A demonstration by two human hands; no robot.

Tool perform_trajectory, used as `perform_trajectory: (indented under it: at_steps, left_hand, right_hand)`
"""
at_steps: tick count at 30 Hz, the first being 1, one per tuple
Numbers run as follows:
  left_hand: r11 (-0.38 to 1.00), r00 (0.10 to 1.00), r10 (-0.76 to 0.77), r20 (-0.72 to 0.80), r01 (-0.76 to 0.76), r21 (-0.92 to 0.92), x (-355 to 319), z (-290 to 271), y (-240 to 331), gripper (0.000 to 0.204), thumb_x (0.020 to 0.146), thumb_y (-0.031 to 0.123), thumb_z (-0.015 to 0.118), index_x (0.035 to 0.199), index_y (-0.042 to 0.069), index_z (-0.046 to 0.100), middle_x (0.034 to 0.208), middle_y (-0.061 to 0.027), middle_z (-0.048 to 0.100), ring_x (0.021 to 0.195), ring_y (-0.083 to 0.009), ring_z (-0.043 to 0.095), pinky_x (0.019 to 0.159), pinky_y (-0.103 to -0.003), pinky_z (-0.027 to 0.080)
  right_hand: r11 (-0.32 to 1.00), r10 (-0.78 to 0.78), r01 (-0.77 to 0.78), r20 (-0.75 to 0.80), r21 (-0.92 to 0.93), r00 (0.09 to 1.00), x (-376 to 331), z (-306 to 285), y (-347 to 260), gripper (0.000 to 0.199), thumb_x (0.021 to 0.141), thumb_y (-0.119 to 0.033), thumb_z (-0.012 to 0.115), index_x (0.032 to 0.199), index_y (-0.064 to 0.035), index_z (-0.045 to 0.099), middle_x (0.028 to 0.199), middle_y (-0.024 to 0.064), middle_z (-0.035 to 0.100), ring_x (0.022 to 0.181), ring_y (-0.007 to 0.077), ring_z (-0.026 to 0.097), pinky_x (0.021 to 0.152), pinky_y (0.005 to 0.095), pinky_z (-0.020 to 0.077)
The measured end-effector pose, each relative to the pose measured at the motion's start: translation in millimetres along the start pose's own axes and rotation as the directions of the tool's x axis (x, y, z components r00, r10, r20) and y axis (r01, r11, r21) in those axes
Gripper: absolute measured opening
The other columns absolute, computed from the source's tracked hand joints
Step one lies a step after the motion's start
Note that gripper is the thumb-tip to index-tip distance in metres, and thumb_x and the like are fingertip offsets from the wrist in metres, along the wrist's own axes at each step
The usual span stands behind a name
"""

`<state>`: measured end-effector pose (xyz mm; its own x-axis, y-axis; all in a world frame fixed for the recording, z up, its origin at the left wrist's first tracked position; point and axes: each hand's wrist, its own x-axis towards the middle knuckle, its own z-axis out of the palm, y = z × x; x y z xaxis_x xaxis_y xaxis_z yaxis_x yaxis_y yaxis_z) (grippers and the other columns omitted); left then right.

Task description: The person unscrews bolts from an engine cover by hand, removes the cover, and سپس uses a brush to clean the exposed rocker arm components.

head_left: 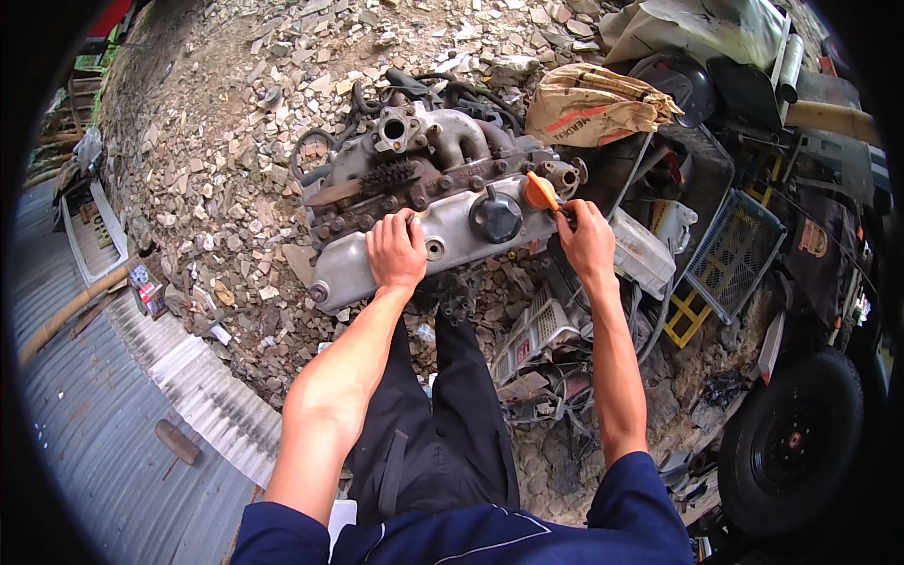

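Observation:
A grey metal valve cover (353, 268) lies across a dirty engine head (461, 174) in front of me. My left hand (395, 250) presses down on the cover, its fingers bent together over the upper edge. Between the fingers of my right hand (586, 235) is the thin end of an orange scraper-like tool (541, 192). Its broad, rounded head lies against the cover's right end, beside a black oil filler cap (495, 217). A wire brush (388, 177) with a wooden handle rests on the engine, just above my left hand. An open round hole (434, 249) shows in the cover.
Broken stone covers the ground (217, 141). A crumpled brown sack (598, 105) sits behind the engine at right. Plastic crates (739, 254), scrap and a wheel (793, 443) crowd the right side. At left, a hammer (177, 441) lies on corrugated metal sheets (104, 414).

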<state>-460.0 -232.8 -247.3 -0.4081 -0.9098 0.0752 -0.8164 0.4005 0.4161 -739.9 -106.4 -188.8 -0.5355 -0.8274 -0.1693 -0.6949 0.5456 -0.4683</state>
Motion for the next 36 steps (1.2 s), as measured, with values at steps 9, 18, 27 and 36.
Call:
perform_trajectory:
  at_steps: [9,18,27,36]
  left_hand:
    - [1.000,1.000,0.004,-0.010,-0.004,-0.006,-0.8,0.7,0.0,0.016,0.096,0.023,0.059,0.108,0.013,0.062,0.097,-0.0041,0.063,0.095,-0.0266,0.059,0.082,-0.041,0.042]
    - [1.000,1.000,-0.007,-0.008,0.007,-0.020,-1.8,-1.7,2.2,0.018,0.099,0.025,0.056,0.111,0.012,0.061,0.100,-0.0056,0.063,0.098,-0.0274,0.059,0.083,-0.043,0.041]
    - [0.964,0.994,-0.057,-0.095,0.030,-0.264,-3.6,-9.2,-14.7,0.027,0.102,0.027,0.054,0.119,0.009,0.065,0.106,-0.0067,0.068,0.096,-0.0254,0.064,0.085,-0.040,0.049]
    - [0.137,0.857,0.141,0.495,0.478,-0.867,-55.5,-154.2,40.5,0.029,0.099,0.011,0.064,0.126,0.002,0.061,0.107,-0.0086,0.070,0.090,-0.0128,0.066,0.081,-0.027,0.052]
  right_hand:
    - [0.977,0.082,-0.041,-0.191,0.211,0.978,-21.4,-22.3,-4.5,0.018,0.088,-0.013,0.067,0.101,-0.0007,0.066,0.090,0.0143,0.069,0.078,0.0271,0.068,0.073,0.0353,0.0536]
    - [0.314,0.475,-0.377,0.200,0.871,0.857,-91.1,0.3,-20.0,0.011,0.084,-0.003,0.070,0.094,-0.0012,0.066,0.086,0.0039,0.066,0.074,0.0101,0.062,0.060,0.0237,0.0534]
    - [-0.077,0.372,-0.601,0.583,0.795,0.722,-188.9,19.2,-109.4,0.046,0.095,-0.008,0.066,0.136,0.0061,0.050,0.102,0.0123,0.066,0.081,0.0169,0.066,0.064,0.0274,0.0568]
    - [0.203,0.312,-0.424,0.352,0.883,0.883,-223.9,-35.7,-170.5,0.028,0.097,-0.012,0.065,0.123,-0.0023,0.068,0.097,0.0015,0.066,0.081,0.0076,0.059,0.065,0.0233,0.0488]
